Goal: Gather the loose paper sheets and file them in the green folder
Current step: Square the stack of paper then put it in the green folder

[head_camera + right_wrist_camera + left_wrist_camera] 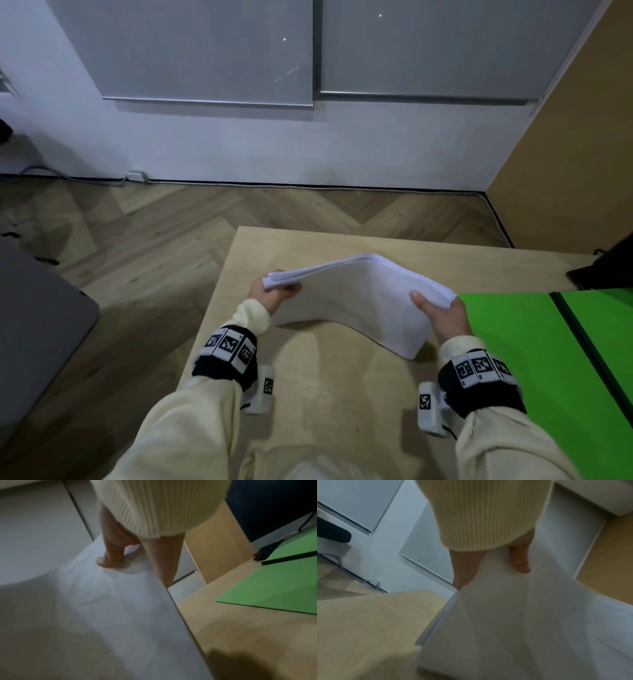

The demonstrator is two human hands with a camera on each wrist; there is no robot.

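A stack of white paper sheets (pixel 359 301) is lifted above the light wooden table (pixel 342 394), bowed upward in the middle, its near edge drooping. My left hand (pixel 274 291) pinches the stack's left end, thumb on top. My right hand (pixel 442 313) grips the right end, thumb pressed on the top sheet. The green folder (pixel 534 342) lies open flat on the table to the right of the stack, its dark spine (pixel 582 339) running diagonally. In the wrist views the paper sheets (pixel 522 628) (pixel 102 608) fill the frame below my fingers, and the green folder (pixel 274 585) shows at right.
A dark object (pixel 606 267) sits at the table's far right edge behind the folder. The table's left edge drops to a herringbone wood floor (pixel 137 246). A grey surface (pixel 37 325) stands at the far left. A white wall with a cable runs along the back.
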